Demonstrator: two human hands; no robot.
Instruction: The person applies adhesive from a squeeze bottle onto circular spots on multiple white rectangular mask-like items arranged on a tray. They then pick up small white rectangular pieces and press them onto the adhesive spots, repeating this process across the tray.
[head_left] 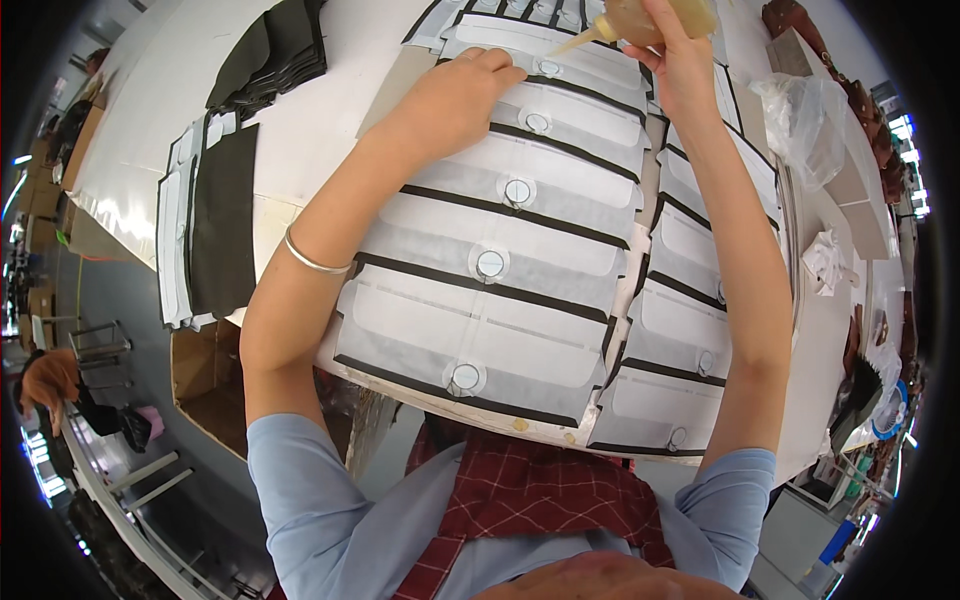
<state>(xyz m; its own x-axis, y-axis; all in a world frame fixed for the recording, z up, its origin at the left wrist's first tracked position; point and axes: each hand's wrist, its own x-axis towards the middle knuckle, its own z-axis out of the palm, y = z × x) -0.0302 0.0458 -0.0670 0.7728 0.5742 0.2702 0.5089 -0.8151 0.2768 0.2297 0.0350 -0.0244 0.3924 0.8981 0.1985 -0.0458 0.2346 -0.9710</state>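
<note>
My right hand (680,60) is wrapped round a squeeze bottle (628,22) of yellowish liquid at the far side of the table. Its thin nozzle points left and down, just above the white panel (600,68) with a round metal disc (548,68). My left hand (465,95) lies on the far panels with bent, closed fingers; their tips touch a panel near that disc, and whatever they may pinch is hidden. Several similar black-edged panels (480,325) overlap in a column towards me, each with a disc. A second column (670,325) runs under my right forearm.
Black sheets (270,60) are stacked at the far left, and more panels with a black piece (225,215) lie nearer. An open cardboard box (205,375) stands below the table's left edge. At the right are a clear plastic bag (805,125) and crumpled white paper (825,262).
</note>
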